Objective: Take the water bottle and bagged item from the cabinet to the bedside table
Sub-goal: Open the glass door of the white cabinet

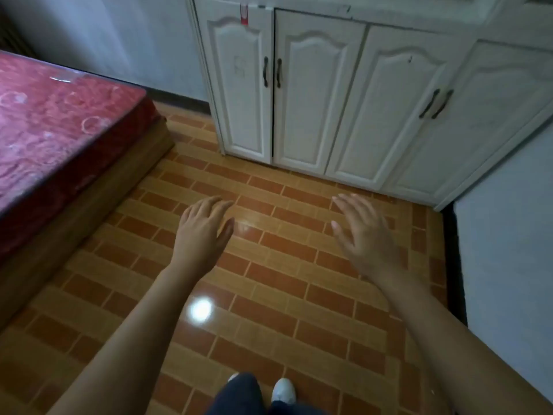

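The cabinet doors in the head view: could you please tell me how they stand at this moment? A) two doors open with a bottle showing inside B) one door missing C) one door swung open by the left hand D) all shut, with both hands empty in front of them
D: every door of the white cabinet sits flush and shut, while the left hand and right hand hang open and empty over the tiled floor.

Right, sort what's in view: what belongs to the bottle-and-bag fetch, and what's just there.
Belongs to the job:
- white cabinet, all four doors shut
- left hand, empty
- right hand, empty
The water bottle, bagged item and bedside table are not in view.

Just there:
- bed with the red mattress
- tiled floor
- red tag above the cabinet doors
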Demonstrator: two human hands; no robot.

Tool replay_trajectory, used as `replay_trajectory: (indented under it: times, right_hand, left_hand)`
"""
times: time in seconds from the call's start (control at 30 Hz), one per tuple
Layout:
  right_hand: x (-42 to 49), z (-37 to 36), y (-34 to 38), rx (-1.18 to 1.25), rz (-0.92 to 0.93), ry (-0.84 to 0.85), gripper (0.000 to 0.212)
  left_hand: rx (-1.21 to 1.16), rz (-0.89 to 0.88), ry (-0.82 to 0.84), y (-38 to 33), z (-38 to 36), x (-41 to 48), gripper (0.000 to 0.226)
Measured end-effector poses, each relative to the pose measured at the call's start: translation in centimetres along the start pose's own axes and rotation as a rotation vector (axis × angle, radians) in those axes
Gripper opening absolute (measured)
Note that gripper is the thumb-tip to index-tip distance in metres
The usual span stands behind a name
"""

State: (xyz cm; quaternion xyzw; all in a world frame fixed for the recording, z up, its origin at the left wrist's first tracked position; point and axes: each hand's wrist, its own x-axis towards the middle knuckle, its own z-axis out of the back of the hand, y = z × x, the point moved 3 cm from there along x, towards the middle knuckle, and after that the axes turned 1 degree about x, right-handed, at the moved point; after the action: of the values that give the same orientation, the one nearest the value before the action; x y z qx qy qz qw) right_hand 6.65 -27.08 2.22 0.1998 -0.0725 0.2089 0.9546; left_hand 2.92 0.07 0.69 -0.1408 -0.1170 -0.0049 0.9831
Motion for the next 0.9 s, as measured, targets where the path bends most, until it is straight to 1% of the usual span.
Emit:
replay_trajectory:
  times: [0.1, 0.13, 0.2, 0.37, 0.63, 0.9]
  right_hand:
    - [1.2, 0.0, -0.9, -0.010, -0.011, -0.008, 0.056]
    - [1.6, -0.1, -1.2, -0.009, -0.020, 0.005, 0.057]
    - [2.6, -0.6, -2.0, -0.008, -0.019, 0.031, 0.059]
    - [6.9, -1.5, -3.3, -0.002, -0.009, 0.068, 0.063]
    - [19.7, -3.3, -3.6, -0.010, -0.009, 0.026, 0.060]
    - [31.3, -4.4, -3.0, 0.035, -0.002, -0.054, 0.052]
  left_hand:
    - [-0.007, 0.046, -0.015, 0.4, -0.5, 1.0, 0.036]
    - [0.002, 0.065, 0.007, 0.5, -0.7, 1.3, 0.037]
    - [0.016, 0.065, 0.032, 0.6, -1.1, 2.5, 0.038]
    - [0.018, 0.040, 0.018, 1.6, -1.8, 6.9, 0.039]
    - [-0.042, 0.051, 0.038, 6.9, -2.8, 18.6, 0.039]
    - [-0.051, -0.026, 0.058, 11.1, -2.5, 30.6, 0.040]
